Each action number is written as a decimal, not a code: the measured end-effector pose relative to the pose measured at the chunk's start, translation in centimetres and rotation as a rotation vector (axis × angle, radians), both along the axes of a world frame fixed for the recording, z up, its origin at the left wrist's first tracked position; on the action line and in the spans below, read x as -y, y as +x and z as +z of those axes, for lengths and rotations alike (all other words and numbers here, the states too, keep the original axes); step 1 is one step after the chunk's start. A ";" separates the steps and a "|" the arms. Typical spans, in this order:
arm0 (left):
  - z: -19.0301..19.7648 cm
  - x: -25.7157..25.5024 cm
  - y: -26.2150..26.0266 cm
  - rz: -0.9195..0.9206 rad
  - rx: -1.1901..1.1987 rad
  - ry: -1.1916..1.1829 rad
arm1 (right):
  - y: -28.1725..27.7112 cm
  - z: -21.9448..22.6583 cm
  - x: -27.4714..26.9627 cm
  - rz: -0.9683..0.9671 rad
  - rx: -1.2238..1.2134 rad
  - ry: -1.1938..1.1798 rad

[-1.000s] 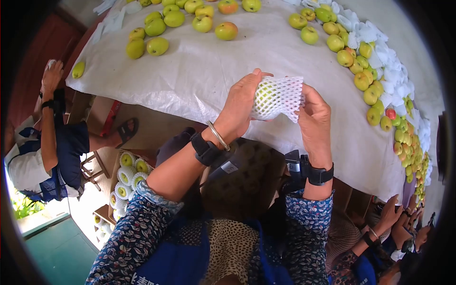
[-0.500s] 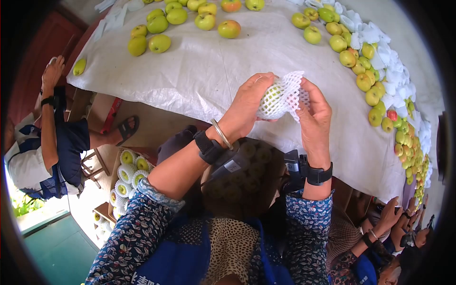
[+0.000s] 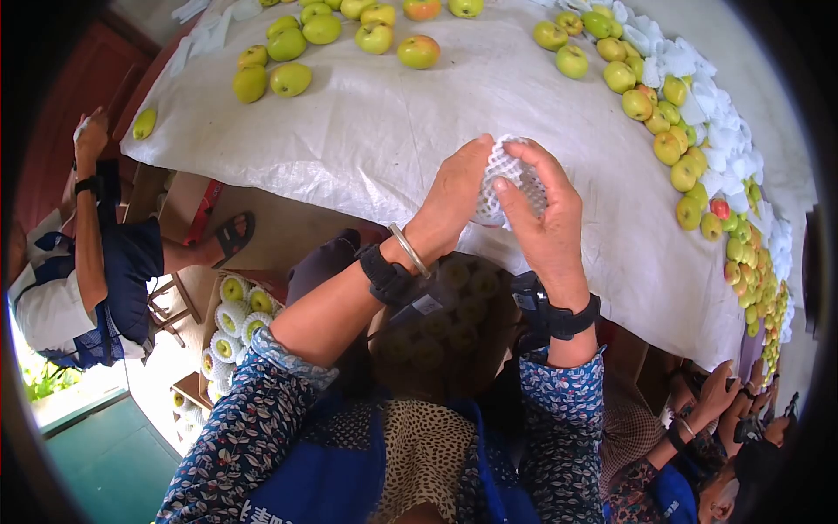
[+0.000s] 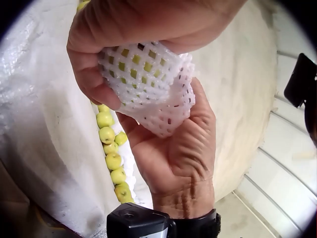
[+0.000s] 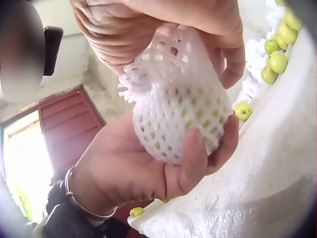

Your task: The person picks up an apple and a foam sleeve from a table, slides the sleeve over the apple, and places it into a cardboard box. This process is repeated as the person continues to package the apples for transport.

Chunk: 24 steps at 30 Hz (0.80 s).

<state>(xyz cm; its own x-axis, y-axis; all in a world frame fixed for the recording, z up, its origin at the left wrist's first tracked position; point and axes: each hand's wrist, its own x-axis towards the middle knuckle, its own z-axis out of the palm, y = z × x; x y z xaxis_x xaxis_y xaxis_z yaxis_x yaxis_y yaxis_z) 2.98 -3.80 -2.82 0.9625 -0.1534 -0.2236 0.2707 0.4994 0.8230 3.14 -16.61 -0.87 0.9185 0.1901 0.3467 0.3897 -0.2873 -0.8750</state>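
A green apple [image 4: 122, 66] sits inside a white foam net sleeve [image 5: 171, 106], its skin showing through the mesh. My left hand [image 3: 449, 192] grips the wrapped apple, with fingers and thumb curled round it. At the sleeve's loose end, my right hand [image 3: 554, 218] holds the netting, thumb on the near side and fingers over the far side. The loose end is bunched and folded against the apple in the right wrist view. Both hands are raised over the near edge of the white-covered table [image 3: 367, 148].
Loose apples [image 3: 288, 52] lie at the table's far left. A long row of apples [image 3: 668, 148] runs down the right beside piled foam sleeves [image 3: 720, 140]. A box of sleeved apples [image 3: 231, 319] stands below left. Other people's arms [image 3: 716, 397] are at the right.
My right hand has moved left towards my left hand, bringing the sleeve's loose end in from its stretched-out position against the apple. My left hand has stayed nearly in place.
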 end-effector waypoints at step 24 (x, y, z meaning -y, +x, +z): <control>1.6 0.1 0.0 -0.238 0.137 -0.305 | 0.6 0.4 2.4 -0.007 -0.526 0.707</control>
